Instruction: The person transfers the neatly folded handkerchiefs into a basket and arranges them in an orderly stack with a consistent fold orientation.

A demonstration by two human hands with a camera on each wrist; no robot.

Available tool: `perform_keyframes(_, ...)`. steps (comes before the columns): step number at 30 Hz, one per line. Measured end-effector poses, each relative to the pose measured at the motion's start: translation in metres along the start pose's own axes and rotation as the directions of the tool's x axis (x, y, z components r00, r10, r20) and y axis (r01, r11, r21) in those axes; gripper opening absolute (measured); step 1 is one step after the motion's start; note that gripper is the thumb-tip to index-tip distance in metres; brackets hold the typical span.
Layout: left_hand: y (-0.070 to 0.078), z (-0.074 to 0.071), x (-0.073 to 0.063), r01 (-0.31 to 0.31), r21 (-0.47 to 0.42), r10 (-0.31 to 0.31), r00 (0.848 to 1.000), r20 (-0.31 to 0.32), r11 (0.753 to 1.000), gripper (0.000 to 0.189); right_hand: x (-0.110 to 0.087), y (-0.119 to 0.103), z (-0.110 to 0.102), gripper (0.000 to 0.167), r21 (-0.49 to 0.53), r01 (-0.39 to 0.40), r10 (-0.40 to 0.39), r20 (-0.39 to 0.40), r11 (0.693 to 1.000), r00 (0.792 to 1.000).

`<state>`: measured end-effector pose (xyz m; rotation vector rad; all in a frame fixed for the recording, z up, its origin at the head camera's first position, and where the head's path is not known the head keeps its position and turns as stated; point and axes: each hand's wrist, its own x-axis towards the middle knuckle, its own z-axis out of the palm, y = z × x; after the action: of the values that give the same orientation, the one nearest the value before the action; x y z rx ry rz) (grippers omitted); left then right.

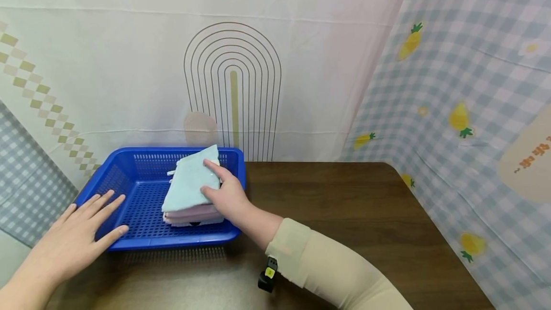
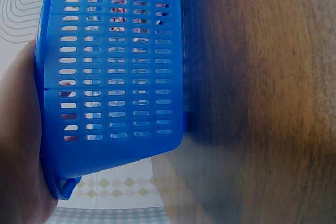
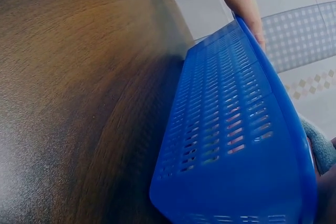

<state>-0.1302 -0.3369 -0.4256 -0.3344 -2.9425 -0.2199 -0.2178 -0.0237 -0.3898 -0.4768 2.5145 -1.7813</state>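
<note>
A blue plastic basket with slotted walls sits on the brown table. In its right half lies a stack of folded cloths: a light blue towel on top, pink and whitish layers below. My right hand reaches over the basket's right rim, thumb and a finger spread on the light blue towel; its other fingers are hidden. At the basket's left rim is my left hand, fingers extended and spread over the edge. In the left wrist view, that hand lies along the rim.
The wooden table extends right of the basket. A patterned white cloth hangs behind it, and checked cloth with pineapple prints hangs on the right. A black device is strapped at my right sleeve cuff.
</note>
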Motion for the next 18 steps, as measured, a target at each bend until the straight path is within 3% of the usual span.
perform_keyframes(18, 0.000, -0.003, 0.000, -0.005, -0.003, 0.005, 1.000, 0.001, 1.000, 0.080, 0.011, -0.001, 0.015, 0.063, -0.062, -0.037, 0.039, 0.028, 0.997, 0.999)
